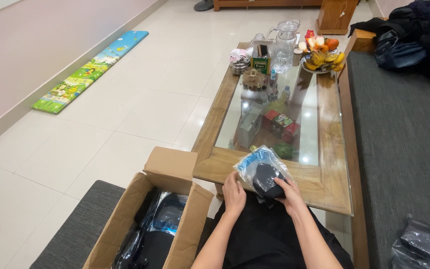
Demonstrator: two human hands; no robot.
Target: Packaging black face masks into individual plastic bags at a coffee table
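Both hands, left and right, pinch a plastic-wrapped dark item at the table edge.

Clear plastic bag with dark blue-trimmed item inside, tilted on wooden table edge.

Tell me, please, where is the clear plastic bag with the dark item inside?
In the head view, the plastic bag lies at the near edge of the wooden coffee table, held between the left hand and right hand, right of the open cardboard box.
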